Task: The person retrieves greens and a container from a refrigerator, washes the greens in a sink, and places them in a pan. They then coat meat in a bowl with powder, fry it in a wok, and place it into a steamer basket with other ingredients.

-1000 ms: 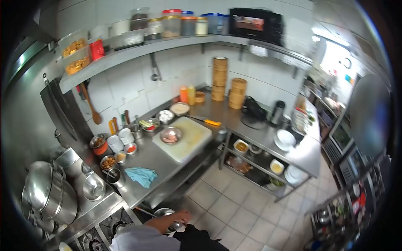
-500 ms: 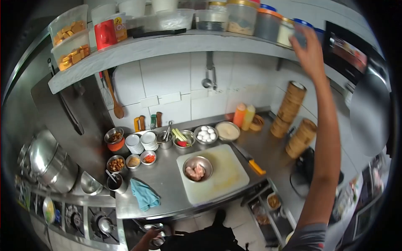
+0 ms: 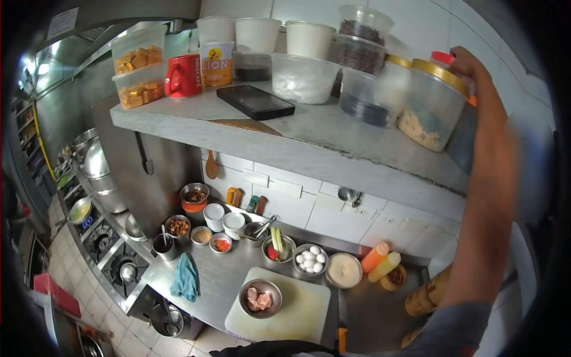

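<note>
My right hand (image 3: 470, 65) reaches up to the right end of the shelf, its fingers closed at the red lid (image 3: 442, 58) of a jar. The jar's body is mostly hidden behind a clear tub with a gold lid (image 3: 433, 104), which has pale, crumbly contents. Beside that tub stands another gold-lidded jar (image 3: 392, 83), looking blurred. My left hand is out of view. Below, raw meat pieces (image 3: 259, 299) lie in a metal bowl (image 3: 242, 297) on a white cutting board (image 3: 297, 324).
The shelf (image 3: 333, 143) also holds a phone-like black slab (image 3: 256, 102), a red mug (image 3: 183, 76) and plastic tubs. On the counter are eggs (image 3: 310, 260), sauce bottles (image 3: 375, 257), a blue cloth (image 3: 185, 278) and an orange-handled knife (image 3: 342, 333). Stove burners (image 3: 126, 269) are at left.
The view has risen and come closer to the shelf. My right hand has gone from the blue-lidded jars to the red lid. My left hand has left the view.
</note>
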`<action>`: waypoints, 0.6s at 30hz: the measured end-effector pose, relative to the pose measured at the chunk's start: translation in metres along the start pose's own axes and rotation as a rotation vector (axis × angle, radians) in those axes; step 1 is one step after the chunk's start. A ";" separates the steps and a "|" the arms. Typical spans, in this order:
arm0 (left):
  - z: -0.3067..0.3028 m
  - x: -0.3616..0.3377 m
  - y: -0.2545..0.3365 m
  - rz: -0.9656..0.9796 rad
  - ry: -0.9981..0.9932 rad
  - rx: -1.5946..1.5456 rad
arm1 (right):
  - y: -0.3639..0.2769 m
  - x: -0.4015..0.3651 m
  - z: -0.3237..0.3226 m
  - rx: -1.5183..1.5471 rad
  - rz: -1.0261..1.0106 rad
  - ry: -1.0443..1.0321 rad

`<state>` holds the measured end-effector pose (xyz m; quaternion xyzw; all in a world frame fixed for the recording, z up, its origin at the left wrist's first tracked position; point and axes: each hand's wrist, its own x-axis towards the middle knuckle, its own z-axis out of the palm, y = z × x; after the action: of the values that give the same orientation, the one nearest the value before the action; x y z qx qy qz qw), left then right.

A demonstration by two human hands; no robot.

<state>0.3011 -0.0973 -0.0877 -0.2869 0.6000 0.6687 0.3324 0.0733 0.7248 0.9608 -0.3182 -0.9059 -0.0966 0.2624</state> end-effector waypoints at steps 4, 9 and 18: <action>0.057 -0.005 0.019 0.133 -0.060 -0.057 | 0.012 -0.004 0.000 0.124 -0.154 0.195; 0.117 -0.122 0.189 0.021 -0.330 0.244 | 0.002 -0.012 -0.036 0.105 -0.305 0.439; 0.205 -0.235 0.318 0.695 -1.077 0.249 | -0.062 -0.129 -0.090 -0.074 -0.381 1.552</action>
<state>0.1979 0.0644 0.3147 0.3394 0.4805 0.7129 0.3818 0.1568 0.5776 0.9666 -0.0084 -0.4997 -0.3637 0.7861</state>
